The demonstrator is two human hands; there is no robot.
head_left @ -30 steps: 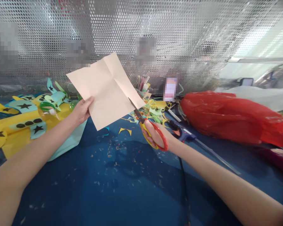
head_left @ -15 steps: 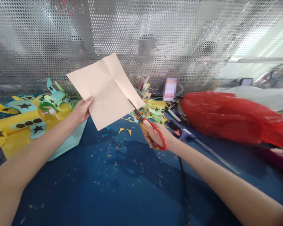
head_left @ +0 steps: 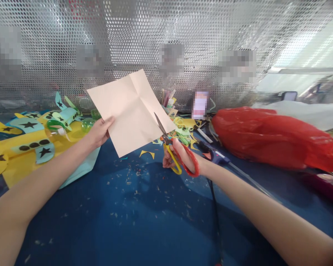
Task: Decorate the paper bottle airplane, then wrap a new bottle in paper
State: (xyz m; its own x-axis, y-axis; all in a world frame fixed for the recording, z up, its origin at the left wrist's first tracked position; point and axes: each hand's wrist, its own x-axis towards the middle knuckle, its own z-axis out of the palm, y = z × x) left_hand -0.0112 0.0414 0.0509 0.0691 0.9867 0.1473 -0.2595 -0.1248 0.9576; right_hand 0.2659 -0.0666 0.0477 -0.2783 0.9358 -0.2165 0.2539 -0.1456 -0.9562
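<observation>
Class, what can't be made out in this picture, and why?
Head view:
Left hand: partly hidden behind the pale sheet.
Upright screen: unreadable, pixelated.
Red bag: any contents hidden by its plastic; right end cut off by the picture's edge.
Pale flecks on the blue surface: too small to identify.

The cream paper (head_left: 124,114) hides some fingertips of the left hand (head_left: 100,132). The far smartphone (head_left: 200,105) has its screen pixelated. The view's right edge cuts off the red plastic bag (head_left: 266,138).

On my remote feed I've got bare, slim forearms (head_left: 58,170) tapering into an uncovered left hand (head_left: 99,132) and, nearer the red plastic bag (head_left: 266,136), a bare right hand (head_left: 185,155).
</observation>
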